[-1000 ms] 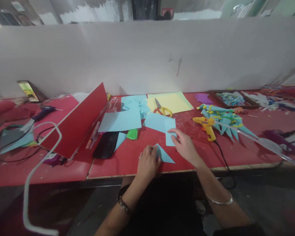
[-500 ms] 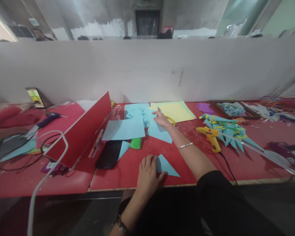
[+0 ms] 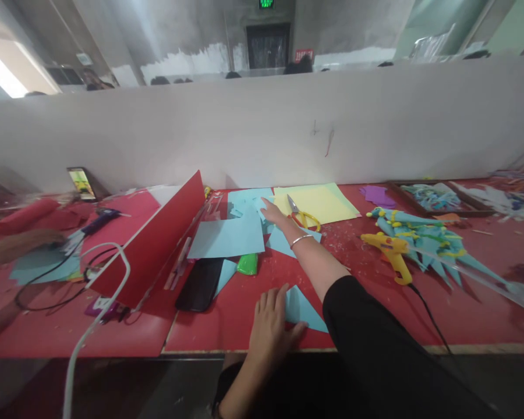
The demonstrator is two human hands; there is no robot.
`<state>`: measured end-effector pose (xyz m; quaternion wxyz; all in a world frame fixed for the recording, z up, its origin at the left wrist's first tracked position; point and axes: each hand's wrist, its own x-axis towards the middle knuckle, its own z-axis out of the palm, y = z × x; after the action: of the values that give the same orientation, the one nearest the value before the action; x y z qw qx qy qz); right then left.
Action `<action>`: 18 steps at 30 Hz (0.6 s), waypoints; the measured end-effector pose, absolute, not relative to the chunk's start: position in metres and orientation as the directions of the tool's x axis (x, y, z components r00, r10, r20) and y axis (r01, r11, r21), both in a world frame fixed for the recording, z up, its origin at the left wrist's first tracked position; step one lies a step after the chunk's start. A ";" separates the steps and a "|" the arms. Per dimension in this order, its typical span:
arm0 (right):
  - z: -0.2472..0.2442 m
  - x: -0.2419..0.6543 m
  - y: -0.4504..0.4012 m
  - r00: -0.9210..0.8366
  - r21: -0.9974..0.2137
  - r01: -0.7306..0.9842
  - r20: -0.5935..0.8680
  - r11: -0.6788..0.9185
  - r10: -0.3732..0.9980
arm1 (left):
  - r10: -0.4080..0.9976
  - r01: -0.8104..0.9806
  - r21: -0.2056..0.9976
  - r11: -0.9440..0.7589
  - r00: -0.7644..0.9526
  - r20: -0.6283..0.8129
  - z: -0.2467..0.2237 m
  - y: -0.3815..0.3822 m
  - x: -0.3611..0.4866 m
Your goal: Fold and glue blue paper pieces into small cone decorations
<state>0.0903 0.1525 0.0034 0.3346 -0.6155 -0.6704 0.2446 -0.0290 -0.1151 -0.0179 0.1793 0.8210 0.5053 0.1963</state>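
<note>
My left hand [image 3: 271, 323] lies at the table's near edge, fingers extended and thumb apart, resting against a folded blue paper triangle [image 3: 304, 308]. My right hand [image 3: 271, 213] reaches forward with its fingers over small blue paper pieces [image 3: 243, 208] at the back; its fingertips look spread, though small scraps there are hard to make out. Just right of it, yellow-handled scissors [image 3: 304, 219] rest partly on yellow paper sheets [image 3: 332, 201]. A flat blue sheet [image 3: 227, 237] is in front of the scraps, and another blue sheet [image 3: 283, 241] lies under my right forearm.
A black phone [image 3: 199, 285] and a green packet [image 3: 247, 264] lie left of my hands. A red board [image 3: 157, 244] leans at left; beyond it is another person's arm [image 3: 21, 247]. At right are a yellow glue gun [image 3: 388, 250], blue paper cones [image 3: 428, 244] and a tray [image 3: 467, 203].
My right hand has moved left off the scissors, which now lie on the yellow sheets, to the blue scraps. My left hand stays by the triangle. The view has shifted slightly.
</note>
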 end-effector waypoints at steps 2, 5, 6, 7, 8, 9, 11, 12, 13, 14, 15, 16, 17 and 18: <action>0.000 0.091 0.151 -0.037 -0.736 0.662 0.153 0.139 0.987 | 0.899 0.753 0.501 -0.427 0.414 0.143 -0.017 -0.115 -0.029; 0.002 0.099 0.146 -0.028 -0.732 0.665 0.174 0.148 0.984 | 0.889 0.731 0.516 -0.446 0.427 0.163 -0.018 -0.115 -0.030; 0.005 0.103 0.143 -0.018 -0.731 0.666 0.184 0.149 0.983 | 0.888 0.727 0.519 -0.450 0.427 0.171 -0.018 -0.115 -0.030; 0.008 0.108 0.141 -0.004 -0.732 0.665 0.193 0.147 0.981 | 0.888 0.724 0.522 -0.452 0.424 0.180 -0.018 -0.115 -0.030; 0.013 0.112 0.137 0.012 -0.735 0.662 0.201 0.143 0.980 | 0.890 0.723 0.525 -0.448 0.414 0.189 -0.019 -0.115 -0.031; 0.018 0.116 0.133 0.028 -0.740 0.658 0.205 0.137 0.978 | 0.896 0.724 0.532 -0.439 0.400 0.194 -0.020 -0.115 -0.031; 0.028 0.122 0.121 0.048 -0.755 0.643 0.210 0.131 0.977 | 0.911 0.728 0.554 -0.405 0.369 0.181 -0.022 -0.116 -0.031; 0.033 0.123 0.113 0.047 -0.763 0.632 0.212 0.135 0.976 | 0.918 0.727 0.566 -0.388 0.357 0.171 -0.023 -0.116 -0.031; 0.039 0.123 0.104 0.035 -0.770 0.621 0.217 0.149 0.976 | 0.923 0.724 0.579 -0.375 0.349 0.161 -0.024 -0.115 -0.031; 0.044 0.123 0.093 0.012 -0.775 0.608 0.223 0.170 0.975 | 0.926 0.716 0.594 -0.366 0.346 0.154 -0.025 -0.115 -0.031; 0.050 0.121 0.081 -0.012 -0.779 0.597 0.229 0.191 0.973 | 0.926 0.704 0.610 -0.363 0.347 0.151 -0.026 -0.115 -0.031; 0.056 0.120 0.068 -0.049 -0.783 0.580 0.240 0.224 0.969 | 0.926 0.688 0.631 -0.359 0.346 0.150 -0.026 -0.115 -0.031; 0.062 0.119 0.053 -0.113 -0.792 0.539 0.270 0.287 0.956 | 0.928 0.667 0.657 -0.351 0.343 0.146 -0.026 -0.114 -0.032; 0.068 0.118 0.038 -0.199 -0.790 0.502 0.289 0.351 0.936 | 0.931 0.645 0.686 -0.337 0.338 0.140 -0.026 -0.113 -0.033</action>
<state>0.1178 0.0378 0.0676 0.3909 -0.4975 -0.7230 0.2775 -0.0333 -0.1134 -0.0257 0.2676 0.7728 0.5099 0.2670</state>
